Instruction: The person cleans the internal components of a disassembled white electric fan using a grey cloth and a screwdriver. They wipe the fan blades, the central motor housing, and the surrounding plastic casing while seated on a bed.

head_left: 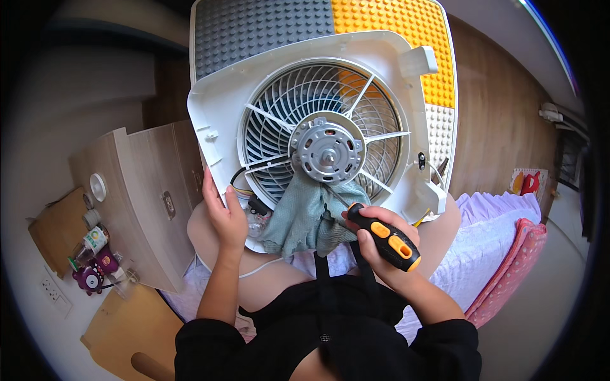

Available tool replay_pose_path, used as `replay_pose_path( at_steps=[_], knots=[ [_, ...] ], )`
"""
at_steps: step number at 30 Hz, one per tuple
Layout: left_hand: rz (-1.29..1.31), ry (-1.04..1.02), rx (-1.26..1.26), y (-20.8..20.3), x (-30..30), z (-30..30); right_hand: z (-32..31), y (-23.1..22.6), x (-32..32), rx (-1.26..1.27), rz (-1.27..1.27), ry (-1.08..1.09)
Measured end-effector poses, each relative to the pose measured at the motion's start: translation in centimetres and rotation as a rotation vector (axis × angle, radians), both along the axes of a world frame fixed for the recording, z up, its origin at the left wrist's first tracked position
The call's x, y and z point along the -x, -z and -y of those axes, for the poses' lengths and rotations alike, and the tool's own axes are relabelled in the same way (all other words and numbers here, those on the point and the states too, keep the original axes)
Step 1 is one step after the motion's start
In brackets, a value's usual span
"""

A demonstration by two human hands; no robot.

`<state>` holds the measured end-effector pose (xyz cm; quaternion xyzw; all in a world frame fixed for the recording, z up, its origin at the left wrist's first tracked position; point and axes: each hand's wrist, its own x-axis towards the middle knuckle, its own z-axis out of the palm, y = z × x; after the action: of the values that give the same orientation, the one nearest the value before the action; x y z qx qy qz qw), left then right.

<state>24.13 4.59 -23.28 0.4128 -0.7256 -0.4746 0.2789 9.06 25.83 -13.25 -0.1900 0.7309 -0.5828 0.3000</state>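
Note:
A white fan housing (219,101) lies tilted across my lap and the table edge, its round grille showing. At its centre sits a silver motor (311,152) with a short shaft. My left hand (227,219) grips the housing's left edge. In my right hand (387,238) is a screwdriver (397,247) with a black and yellow-orange handle, its shaft slanting up toward the motor's lower rim. Its tip is hard to make out there. A grey-green cloth (298,219) is draped below the motor, under the screwdriver. Dark wires and a black connector (258,205) lie near my left hand.
Beneath the housing is a studded building-block tabletop (267,32) in grey, yellow and white. To the left stands a wooden cabinet (152,184), beside a purple toy (95,273) and a bottle. Lavender bedding (476,247) and a pink dotted cushion (508,273) lie at the right.

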Motion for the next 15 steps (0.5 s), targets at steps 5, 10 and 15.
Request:
replay_pose_path(
  at_steps=[5,10,15],
  knots=[
    [-0.008,-0.011,-0.069,0.4,-0.9,0.2,0.0,-2.3,-0.7,-0.062,-0.109,-0.139],
    [0.006,-0.008,0.023,0.8,-0.7,0.4,2.2,-0.4,-0.9,-0.038,-0.124,-0.090],
    [0.038,0.020,0.037,0.1,-0.3,0.4,2.8,1.4,-3.7,0.258,0.317,0.169]
  ],
)
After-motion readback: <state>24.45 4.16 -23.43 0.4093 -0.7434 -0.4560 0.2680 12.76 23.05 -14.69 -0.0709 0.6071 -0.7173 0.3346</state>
